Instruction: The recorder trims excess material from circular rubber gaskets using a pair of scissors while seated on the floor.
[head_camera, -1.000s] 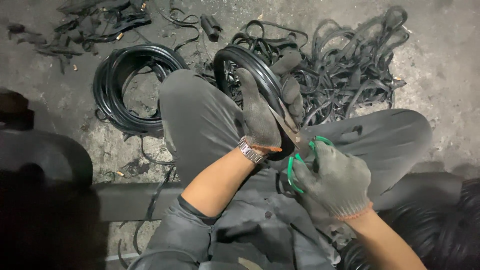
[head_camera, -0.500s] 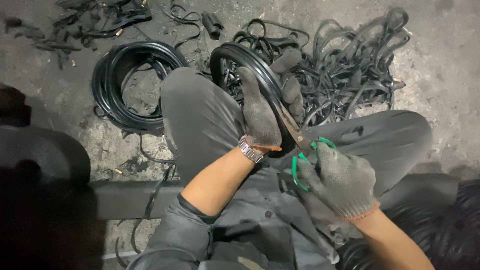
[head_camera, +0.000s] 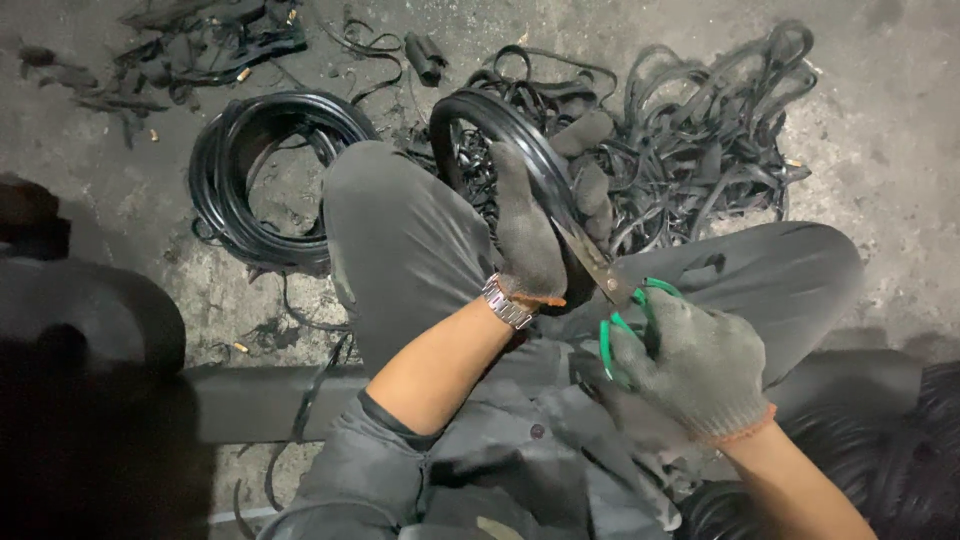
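Two gloved hands work over the lap: the right hand (head_camera: 700, 365) clenches green-handled scissors (head_camera: 625, 310), blades angled up-left into the black rubber ring (head_camera: 500, 115). Left hand (head_camera: 525, 235), just beyond, grips that ring's rim upright between the knees. Farther out, cut rubber strips (head_camera: 700, 150) and coiled rings (head_camera: 270, 170) litter the concrete floor (head_camera: 880, 120).

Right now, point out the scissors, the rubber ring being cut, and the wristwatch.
scissors (head_camera: 628, 300): head view, green handle loop by the pivot.
rubber ring (head_camera: 478, 102): head view, upper left arc.
wristwatch (head_camera: 506, 303): head view, metal band on the wrist.
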